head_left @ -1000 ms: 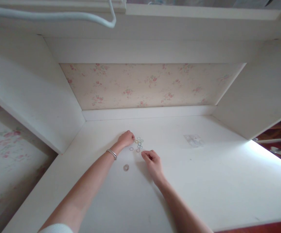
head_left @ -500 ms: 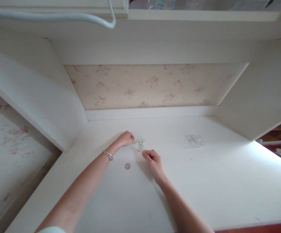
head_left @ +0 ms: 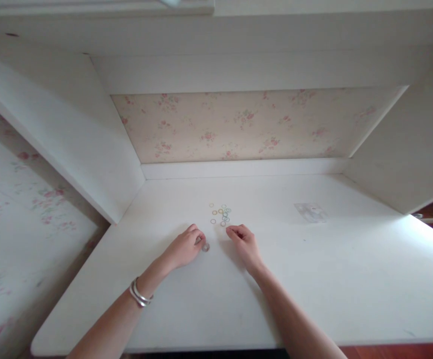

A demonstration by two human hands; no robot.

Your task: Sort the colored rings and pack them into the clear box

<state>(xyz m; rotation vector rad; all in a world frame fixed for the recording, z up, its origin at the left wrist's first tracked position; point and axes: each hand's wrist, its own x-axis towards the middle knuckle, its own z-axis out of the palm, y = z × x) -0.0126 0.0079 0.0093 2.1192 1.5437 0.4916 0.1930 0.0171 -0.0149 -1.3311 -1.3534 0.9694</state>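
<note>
My left hand (head_left: 187, 247), with silver bangles (head_left: 140, 293) at the wrist, is closed in a pinch. Its fingertips touch or hover just over a small pinkish-grey stack of rings (head_left: 206, 247); what they hold, if anything, is too small to make out. A loose cluster of small thin coloured rings (head_left: 225, 215), yellow, green and dark ones, lies flat a little farther back. Just in front of this cluster, my right hand (head_left: 244, 244) is also closed, thumb against forefinger. Whatever might be between those fingers is hidden.
A clear plastic bag (head_left: 311, 213) lies on the white tabletop (head_left: 336, 279) to the right. White side panels (head_left: 100, 134) flank the table, with floral wallpaper (head_left: 246, 124) behind and a shelf (head_left: 239, 35) overhead.
My left hand has moved back towards me, from the ring cluster to the small stack. Its leaving uncovers a pale ring. My right hand stays about where it was; the view has shifted slightly.
</note>
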